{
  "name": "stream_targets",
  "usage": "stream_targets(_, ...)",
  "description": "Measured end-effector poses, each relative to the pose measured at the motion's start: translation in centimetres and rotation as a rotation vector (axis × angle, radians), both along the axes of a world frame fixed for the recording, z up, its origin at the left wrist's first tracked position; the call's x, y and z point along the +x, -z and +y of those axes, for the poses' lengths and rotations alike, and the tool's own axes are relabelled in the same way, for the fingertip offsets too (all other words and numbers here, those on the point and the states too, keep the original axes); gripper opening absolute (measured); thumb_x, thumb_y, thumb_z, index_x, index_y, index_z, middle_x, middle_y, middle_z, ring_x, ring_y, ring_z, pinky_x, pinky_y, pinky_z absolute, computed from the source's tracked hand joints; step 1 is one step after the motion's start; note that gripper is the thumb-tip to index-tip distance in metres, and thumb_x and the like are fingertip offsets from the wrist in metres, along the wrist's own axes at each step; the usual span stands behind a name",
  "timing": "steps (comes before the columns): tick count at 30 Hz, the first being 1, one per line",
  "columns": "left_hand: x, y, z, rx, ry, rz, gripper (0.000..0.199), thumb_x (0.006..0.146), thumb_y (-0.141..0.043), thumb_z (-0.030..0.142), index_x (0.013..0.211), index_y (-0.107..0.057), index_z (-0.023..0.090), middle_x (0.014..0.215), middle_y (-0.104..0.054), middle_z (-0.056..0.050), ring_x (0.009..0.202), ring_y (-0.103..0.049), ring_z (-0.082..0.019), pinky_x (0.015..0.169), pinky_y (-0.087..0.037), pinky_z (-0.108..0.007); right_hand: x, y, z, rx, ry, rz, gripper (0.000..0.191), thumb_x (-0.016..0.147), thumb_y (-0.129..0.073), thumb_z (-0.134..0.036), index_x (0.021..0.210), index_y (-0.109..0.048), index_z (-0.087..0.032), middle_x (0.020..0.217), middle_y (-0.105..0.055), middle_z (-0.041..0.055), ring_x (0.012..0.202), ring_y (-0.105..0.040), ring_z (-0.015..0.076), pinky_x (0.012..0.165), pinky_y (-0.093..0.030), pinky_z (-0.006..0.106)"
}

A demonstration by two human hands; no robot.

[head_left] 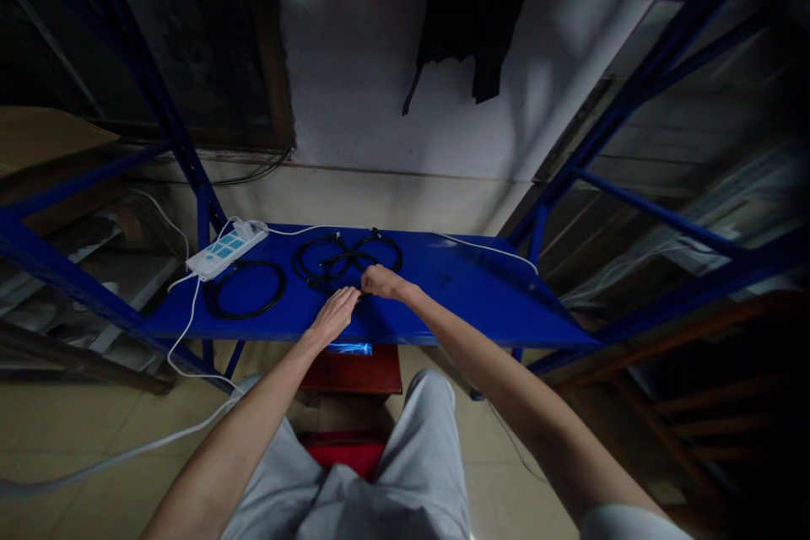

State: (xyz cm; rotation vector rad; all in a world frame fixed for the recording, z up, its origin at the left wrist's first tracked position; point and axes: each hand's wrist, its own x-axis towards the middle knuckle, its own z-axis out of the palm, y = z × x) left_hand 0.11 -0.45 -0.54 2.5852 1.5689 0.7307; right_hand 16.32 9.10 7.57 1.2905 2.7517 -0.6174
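My left hand (336,315) and my right hand (381,281) meet near the front edge of the blue shelf (481,295), their fingertips close together. Both hands have curled fingers at the near side of some coiled black cables (347,256); what lies between the fingertips is too small to make out. These cables form overlapping loops just beyond my hands. Another black cable coil (280,291) lies flat to the left. Behind that coil sits a white power strip (226,251) with blue socket faces and a plug in its far end.
A white cord (490,248) runs along the shelf's back edge. Blue frame posts (537,232) rise at both sides. Below the front edge stands a reddish-brown stool or box (354,371) with a lit blue screen on it. Another white cord (158,443) hangs at the left.
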Motion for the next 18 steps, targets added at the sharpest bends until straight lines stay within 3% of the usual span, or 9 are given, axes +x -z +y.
stream_targets(4, 0.0, -0.6, -0.1, -0.013, 0.013, -0.036, 0.021, 0.099, -0.038, 0.014, 0.114, -0.052, 0.018, 0.1, -0.066, -0.01, 0.096, -0.063, -0.022, 0.088, -0.05, -0.036, 0.4, 0.1, 0.1, -0.036, -0.06, 0.08, 0.01, 0.076, -0.066, -0.011, 0.072, -0.075, -0.015, 0.068, -0.069, 0.0036, 0.063, -0.059, 0.0133, 0.057, -0.037, 0.022)
stream_targets(11, 0.0, -1.1, 0.0, 0.059, -0.098, 0.049, 0.012, 0.099, -0.045, 0.021, 0.102, -0.056, 0.018, 0.098, -0.063, -0.01, 0.102, -0.053, -0.026, 0.09, -0.044, -0.042, -0.8, 0.6, 0.8, -0.102, -0.191, 0.151, 0.019, 0.076, -0.061, -0.008, 0.06, -0.069, -0.014, 0.053, -0.057, -0.0011, 0.058, -0.05, 0.0111, 0.056, -0.033, 0.022)
stream_targets(18, 0.2, -1.1, 0.3, 0.069, -0.08, 0.0, 0.024, 0.103, -0.036, 0.024, 0.092, -0.056, 0.017, 0.097, -0.057, -0.01, 0.097, -0.051, -0.023, 0.087, -0.047, -0.039, -1.6, 1.7, 1.9, 0.062, -0.063, 0.066, 0.022, 0.064, -0.061, 0.005, 0.056, -0.064, -0.016, 0.061, -0.064, 0.005, 0.062, -0.059, 0.0143, 0.059, -0.038, 0.022)
